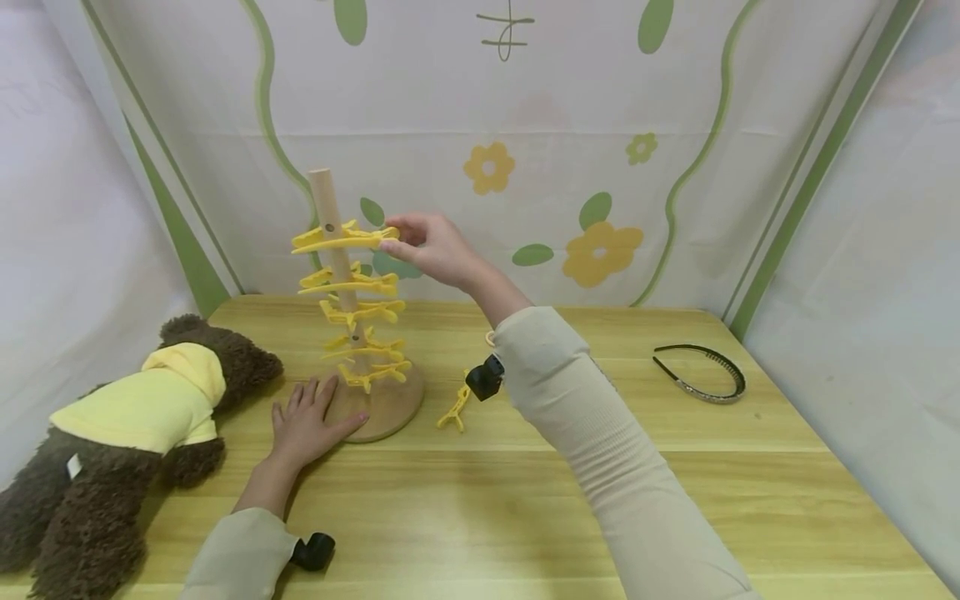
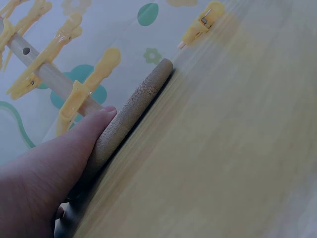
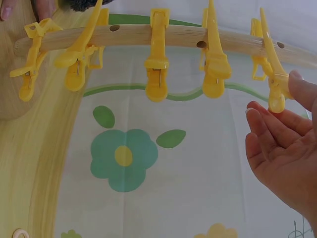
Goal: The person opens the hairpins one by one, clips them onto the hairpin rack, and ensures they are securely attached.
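Observation:
A wooden post [image 1: 322, 196] stands upright on a round wooden base [image 1: 390, 408]. Several yellow hair clips are clamped across it, one above another. My right hand [image 1: 438, 250] pinches the handle end of the topmost yellow hair clip [image 3: 276, 87] between thumb and fingers; that clip's arms lie either side of the post. Low down, my left hand [image 1: 303, 425] rests at the base's left edge with fingers spread. Its thumb lies on top of the base in the left wrist view. One loose yellow hair clip [image 1: 453, 410] lies on the table, right of the base.
A brown teddy bear in a yellow hoodie [image 1: 138, 404] lies at the table's left. To the right is a black headband [image 1: 708, 392]. A small pale ring [image 1: 490, 337] shows partly behind my right sleeve. A printed cloth [image 1: 420, 100] hangs behind the table.

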The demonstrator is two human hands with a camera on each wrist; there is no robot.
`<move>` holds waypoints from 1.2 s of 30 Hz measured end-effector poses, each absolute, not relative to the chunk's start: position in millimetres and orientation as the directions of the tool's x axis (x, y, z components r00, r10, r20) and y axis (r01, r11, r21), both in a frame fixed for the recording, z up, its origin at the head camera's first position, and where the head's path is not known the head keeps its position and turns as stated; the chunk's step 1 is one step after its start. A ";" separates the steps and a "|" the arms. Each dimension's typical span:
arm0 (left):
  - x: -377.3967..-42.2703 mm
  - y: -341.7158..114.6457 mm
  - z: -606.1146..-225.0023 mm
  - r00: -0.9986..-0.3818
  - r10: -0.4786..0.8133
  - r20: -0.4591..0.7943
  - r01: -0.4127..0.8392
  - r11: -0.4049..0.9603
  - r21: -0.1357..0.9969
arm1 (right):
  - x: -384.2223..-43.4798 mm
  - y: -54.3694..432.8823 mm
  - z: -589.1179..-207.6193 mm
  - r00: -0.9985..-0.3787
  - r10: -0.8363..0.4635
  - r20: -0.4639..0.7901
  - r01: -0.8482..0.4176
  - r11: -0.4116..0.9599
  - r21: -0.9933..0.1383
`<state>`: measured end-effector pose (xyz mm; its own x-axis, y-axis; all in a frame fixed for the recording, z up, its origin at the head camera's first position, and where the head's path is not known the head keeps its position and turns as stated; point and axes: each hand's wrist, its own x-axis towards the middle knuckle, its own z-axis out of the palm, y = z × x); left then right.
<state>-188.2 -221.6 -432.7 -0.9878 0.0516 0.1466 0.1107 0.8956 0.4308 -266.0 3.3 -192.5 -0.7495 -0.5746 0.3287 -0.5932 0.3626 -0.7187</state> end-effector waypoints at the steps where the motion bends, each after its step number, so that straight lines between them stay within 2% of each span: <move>1: -188.2 -221.6 -432.8 -0.988 0.051 0.148 0.111 0.896 0.430 | -266.2 3.5 -193.2 -0.750 -0.574 0.329 -0.588 0.351 -0.729; 5: -187.6 -221.4 -431.6 -0.988 0.054 0.142 0.112 0.892 0.437 | -266.7 4.6 -195.3 -0.744 -0.581 0.330 -0.584 0.326 -0.743; 11: -187.6 -219.9 -429.9 -0.991 0.053 0.126 0.102 0.897 0.431 | -263.9 13.0 -194.2 -0.769 -0.545 0.335 -0.584 0.384 -0.716; 22: -187.1 -216.5 -429.2 -0.992 0.053 0.113 0.097 0.896 0.432 | -246.9 56.4 -210.7 -0.772 -0.510 0.379 -0.605 0.408 -0.684; 28: -187.5 -216.8 -428.9 -0.992 0.053 0.115 0.098 0.898 0.428 | -237.1 73.2 -249.3 -0.779 -0.486 0.395 -0.591 0.362 -0.721; 36: -187.6 -216.7 -428.6 -0.992 0.055 0.112 0.098 0.896 0.434 | -222.2 84.3 -328.1 -0.854 -0.454 0.255 -0.448 0.392 -0.804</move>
